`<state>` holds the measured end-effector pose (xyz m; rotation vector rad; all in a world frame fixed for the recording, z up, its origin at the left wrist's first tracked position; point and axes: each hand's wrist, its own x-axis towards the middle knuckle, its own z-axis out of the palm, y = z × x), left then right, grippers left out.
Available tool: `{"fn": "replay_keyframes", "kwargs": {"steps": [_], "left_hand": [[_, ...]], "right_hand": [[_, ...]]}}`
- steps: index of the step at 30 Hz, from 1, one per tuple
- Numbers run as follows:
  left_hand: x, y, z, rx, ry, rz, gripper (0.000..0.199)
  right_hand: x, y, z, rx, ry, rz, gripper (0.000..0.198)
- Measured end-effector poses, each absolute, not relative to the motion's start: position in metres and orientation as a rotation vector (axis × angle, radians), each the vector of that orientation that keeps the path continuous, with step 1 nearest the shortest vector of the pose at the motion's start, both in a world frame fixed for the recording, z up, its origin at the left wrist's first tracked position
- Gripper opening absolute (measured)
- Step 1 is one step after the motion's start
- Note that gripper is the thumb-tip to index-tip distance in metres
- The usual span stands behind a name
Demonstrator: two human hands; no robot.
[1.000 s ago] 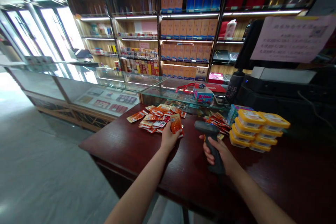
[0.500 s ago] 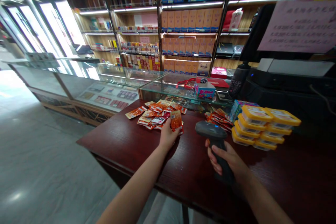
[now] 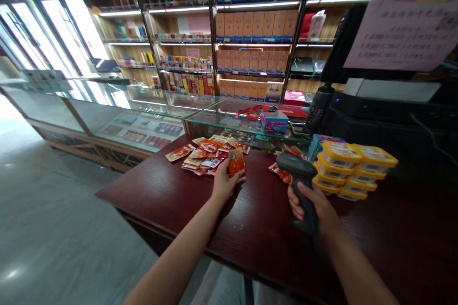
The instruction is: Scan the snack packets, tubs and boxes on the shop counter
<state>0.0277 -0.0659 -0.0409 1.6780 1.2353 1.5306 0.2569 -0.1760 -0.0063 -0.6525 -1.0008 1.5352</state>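
Observation:
My left hand (image 3: 224, 182) is closed on an orange snack packet (image 3: 236, 162), held upright just in front of a loose pile of similar packets (image 3: 205, 153) on the dark red wooden counter (image 3: 250, 214). In my right hand (image 3: 315, 205) is a black handheld barcode scanner (image 3: 298, 167), fingers wrapped round its grip and its head pointing left. Behind the scanner head lies a second group of orange packets (image 3: 279, 170), partly covered by it. Right of that stands a stack of yellow-lidded plastic tubs (image 3: 352, 171).
A colourful small box (image 3: 275, 121) and a red lanyard (image 3: 250, 112) rest on the glass display case (image 3: 218, 119) behind the counter. A monitor with a paper notice (image 3: 400, 33) rises at the right. Shelves of boxed goods (image 3: 255, 27) line the back wall.
My right hand has shifted the scanner to the right, away from the packet in my left hand. A blue light on the scanner no longer shows. The whole view has shifted slightly.

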Motion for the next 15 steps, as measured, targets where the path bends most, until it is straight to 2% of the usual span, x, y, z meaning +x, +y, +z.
{"fn": "replay_keyframes", "kwargs": {"steps": [4, 10, 15], "left_hand": [[0.036, -0.066, -0.046, 1.448, 1.15, 1.468, 0.052], [0.069, -0.061, -0.04, 1.18, 1.102, 1.21, 0.047], [0.113, -0.046, -0.037, 1.047, 1.072, 1.164, 0.038]], "right_hand": [[0.273, -0.172, 0.001, -0.619, -0.887, 1.465, 0.028], [0.279, -0.169, 0.003, -0.608, -0.804, 1.42, 0.027], [0.278, -0.166, 0.002, -0.649, -0.833, 1.398, 0.031]]}}
